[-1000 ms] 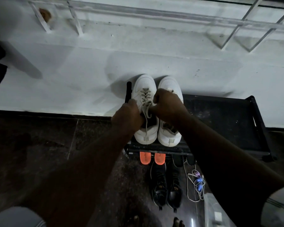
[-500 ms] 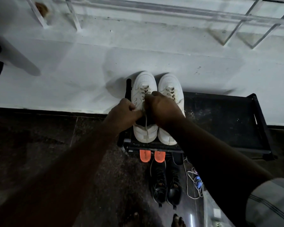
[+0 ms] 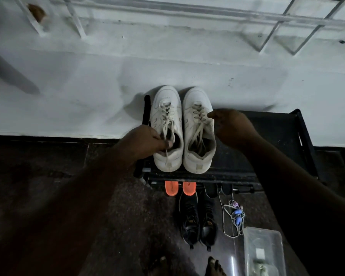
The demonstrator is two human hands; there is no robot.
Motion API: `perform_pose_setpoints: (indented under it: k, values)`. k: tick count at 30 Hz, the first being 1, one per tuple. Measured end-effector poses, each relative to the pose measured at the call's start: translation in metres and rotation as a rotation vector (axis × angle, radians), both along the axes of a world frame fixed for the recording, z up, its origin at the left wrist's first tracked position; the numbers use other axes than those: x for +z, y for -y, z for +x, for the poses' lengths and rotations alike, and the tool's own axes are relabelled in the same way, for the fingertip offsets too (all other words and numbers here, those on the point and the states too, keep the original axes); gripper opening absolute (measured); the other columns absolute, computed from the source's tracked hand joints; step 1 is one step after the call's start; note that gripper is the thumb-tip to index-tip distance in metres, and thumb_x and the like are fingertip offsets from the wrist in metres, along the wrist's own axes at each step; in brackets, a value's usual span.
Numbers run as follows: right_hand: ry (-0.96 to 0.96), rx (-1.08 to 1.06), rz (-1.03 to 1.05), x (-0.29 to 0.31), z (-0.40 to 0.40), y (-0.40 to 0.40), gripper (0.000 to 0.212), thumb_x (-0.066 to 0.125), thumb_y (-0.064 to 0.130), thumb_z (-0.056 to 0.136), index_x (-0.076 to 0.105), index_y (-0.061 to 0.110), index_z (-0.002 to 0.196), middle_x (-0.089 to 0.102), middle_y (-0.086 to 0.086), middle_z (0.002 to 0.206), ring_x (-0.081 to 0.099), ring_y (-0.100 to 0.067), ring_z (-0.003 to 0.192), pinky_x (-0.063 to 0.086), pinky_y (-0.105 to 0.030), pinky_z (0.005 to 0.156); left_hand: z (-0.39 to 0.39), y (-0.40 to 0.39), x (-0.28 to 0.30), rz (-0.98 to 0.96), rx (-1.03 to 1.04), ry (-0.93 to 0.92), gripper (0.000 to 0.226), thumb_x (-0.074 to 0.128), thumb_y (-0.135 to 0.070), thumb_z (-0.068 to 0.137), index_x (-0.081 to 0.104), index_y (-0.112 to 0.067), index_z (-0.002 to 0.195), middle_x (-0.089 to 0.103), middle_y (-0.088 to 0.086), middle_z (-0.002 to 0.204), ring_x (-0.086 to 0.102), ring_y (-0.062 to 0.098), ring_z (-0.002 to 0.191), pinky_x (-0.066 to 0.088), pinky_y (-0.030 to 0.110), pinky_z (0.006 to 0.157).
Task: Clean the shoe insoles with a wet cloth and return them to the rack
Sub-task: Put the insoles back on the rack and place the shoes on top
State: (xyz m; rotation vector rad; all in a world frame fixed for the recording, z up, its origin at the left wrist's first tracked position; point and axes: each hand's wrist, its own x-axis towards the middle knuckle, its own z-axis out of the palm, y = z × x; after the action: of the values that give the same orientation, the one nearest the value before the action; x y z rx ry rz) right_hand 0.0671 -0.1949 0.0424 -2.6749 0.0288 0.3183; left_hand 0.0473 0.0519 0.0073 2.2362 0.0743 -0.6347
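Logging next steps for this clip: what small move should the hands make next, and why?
Probably reach the left hand into the left shoe for its insole: its fingers already pinch the laces at the opening, both white shoes sit on the rack, and the right hand hovers by the right shoe.

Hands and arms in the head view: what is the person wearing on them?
Both forearms are bare down to the left hand and right hand; no gloves, rings or watch are visible in the dim light. In this frame no sleeve is clearly visible on either arm.
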Motion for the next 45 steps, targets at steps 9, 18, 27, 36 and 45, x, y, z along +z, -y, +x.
perform_pose_setpoints:
  k: [9,18,27,36,45]
  values:
    - [-0.031,-0.011,0.019,-0.001,-0.008,0.010,0.012,0.066,0.027,0.086,0.076,0.020,0.084,0.070,0.006,0.077,0.060,-0.006,0.064,0.037,-0.018,0.054,0.009,0.031,-0.012,0.513,-0.097,0.463,0.019,0.069,-0.039,0.082,0.065,-0.023,0.094,0.067,0.002,0.098,0.067,0.032,0.089,0.054,0.040,0.072]
    - [-0.195,-0.127,0.289,-0.004,-0.016,-0.001,0.014,0.072,0.022,0.085,0.074,0.008,0.082,0.071,0.002,0.065,0.065,-0.006,0.054,0.048,-0.020,0.051,-0.006,0.062,0.023,0.251,-0.038,0.338,0.024,0.060,-0.037,0.079,0.063,-0.029,0.100,0.069,-0.002,0.099,0.064,0.024,0.092,0.055,0.039,0.080]
    - [-0.026,-0.042,-0.038,-0.026,-0.012,-0.005,0.051,0.069,0.042,0.078,0.040,0.013,0.109,0.061,-0.012,0.107,0.062,-0.034,0.089,0.053,-0.044,0.073,0.016,0.107,0.007,0.446,-0.161,0.532,0.030,0.060,-0.030,0.094,0.054,-0.018,0.121,0.069,0.007,0.107,0.069,0.032,0.096,0.055,0.044,0.076]
    - [-0.108,-0.122,-0.008,-0.038,-0.017,0.000,0.078,0.084,0.046,0.064,0.037,0.011,0.117,0.064,-0.010,0.106,0.065,-0.032,0.093,0.053,-0.041,0.070,-0.007,0.103,-0.003,0.515,-0.276,0.523,0.026,0.061,-0.040,0.094,0.070,-0.020,0.108,0.069,0.005,0.105,0.069,0.029,0.093,0.056,0.040,0.074]
    - [0.185,-0.288,0.264,-0.027,-0.082,0.023,0.017,0.063,0.024,0.079,0.056,0.026,0.094,0.062,0.004,0.090,0.060,-0.013,0.076,0.047,-0.028,0.062,-0.064,0.110,0.007,0.261,-0.045,0.697,0.028,0.054,-0.048,0.094,0.062,-0.023,0.086,0.066,-0.004,0.077,0.064,0.021,0.070,0.046,0.030,0.060]
